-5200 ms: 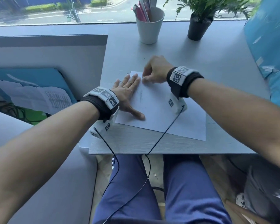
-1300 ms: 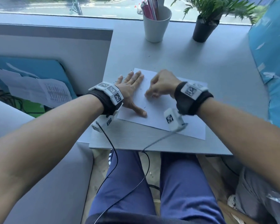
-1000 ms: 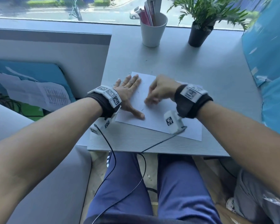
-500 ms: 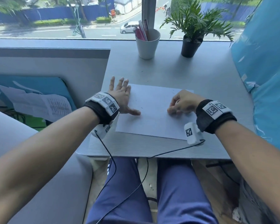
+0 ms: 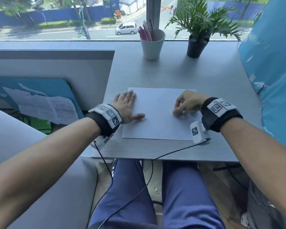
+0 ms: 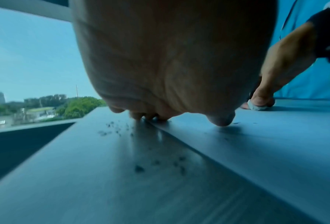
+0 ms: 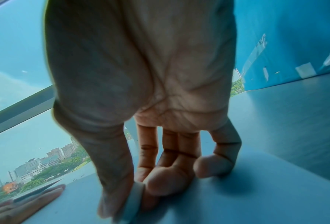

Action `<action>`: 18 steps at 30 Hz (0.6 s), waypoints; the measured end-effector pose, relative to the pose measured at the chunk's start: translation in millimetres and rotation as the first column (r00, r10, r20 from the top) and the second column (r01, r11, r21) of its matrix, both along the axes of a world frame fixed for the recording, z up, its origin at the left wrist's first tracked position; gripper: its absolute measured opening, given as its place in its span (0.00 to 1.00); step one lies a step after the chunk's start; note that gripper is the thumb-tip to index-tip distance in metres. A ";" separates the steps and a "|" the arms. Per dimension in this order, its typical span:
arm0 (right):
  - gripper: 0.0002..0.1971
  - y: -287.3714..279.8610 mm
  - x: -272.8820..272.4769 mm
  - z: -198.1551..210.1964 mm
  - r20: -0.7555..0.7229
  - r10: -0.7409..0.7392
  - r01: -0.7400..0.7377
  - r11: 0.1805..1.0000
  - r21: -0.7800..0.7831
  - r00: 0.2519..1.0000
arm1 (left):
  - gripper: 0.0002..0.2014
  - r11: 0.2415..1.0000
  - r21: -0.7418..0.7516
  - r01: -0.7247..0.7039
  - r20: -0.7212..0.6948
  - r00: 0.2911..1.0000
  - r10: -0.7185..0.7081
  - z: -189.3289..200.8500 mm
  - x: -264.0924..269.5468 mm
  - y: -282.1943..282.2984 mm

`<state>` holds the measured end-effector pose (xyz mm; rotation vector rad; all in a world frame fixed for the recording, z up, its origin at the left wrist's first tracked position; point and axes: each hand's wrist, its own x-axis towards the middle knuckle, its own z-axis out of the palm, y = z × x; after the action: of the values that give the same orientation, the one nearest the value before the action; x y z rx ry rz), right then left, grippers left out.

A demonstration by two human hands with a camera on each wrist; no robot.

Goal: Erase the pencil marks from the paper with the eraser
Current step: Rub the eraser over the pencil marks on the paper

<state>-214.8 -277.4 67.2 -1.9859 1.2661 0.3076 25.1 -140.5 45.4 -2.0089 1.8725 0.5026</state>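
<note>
A white sheet of paper [image 5: 157,116] lies flat on the grey table [image 5: 172,75]. My left hand [image 5: 126,105] rests flat on the paper's left edge with fingers straight and the thumb stretched out. A short dark pencil mark [image 5: 145,119] shows beside that thumb. At the paper's right side, my right hand [image 5: 185,104] pinches a small white eraser [image 7: 132,201] between thumb and forefinger, with its tip down on the sheet. The eraser [image 6: 256,106] also shows in the left wrist view under those fingertips.
Dark eraser crumbs [image 6: 141,166] lie on the table left of the paper. A white cup of pens [image 5: 152,43] and a potted plant [image 5: 197,33] stand at the back by the window. A blue plastic-wrapped object [image 5: 271,63] borders the right side.
My right hand with the eraser moved from the paper's middle, close to the left hand, to its right side. The view has tilted up; the left hand stays flat on the left edge.
</note>
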 end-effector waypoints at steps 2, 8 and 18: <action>0.09 0.2 1.5 -0.3 -0.008 0.004 -0.004 1.000 -0.009 1.000 | 0.53 0.998 -0.044 0.043 0.012 0.999 -0.042 3.8 -11.6 1.3; 0.08 1.3 2.7 3.0 -0.004 0.010 -0.010 1.000 -0.001 1.000 | 0.49 0.931 -0.027 0.365 -0.268 0.894 -0.358 -9.9 -84.3 7.5; 0.09 -0.8 0.6 -1.8 -0.006 0.002 -0.002 1.000 0.000 1.000 | 0.50 0.995 -0.052 -0.082 -0.136 0.988 0.075 -13.6 10.8 -12.0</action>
<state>-214.1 -278.1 65.3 -1.9876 1.2676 0.3151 35.9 -152.5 31.8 -2.1418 1.9107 0.6262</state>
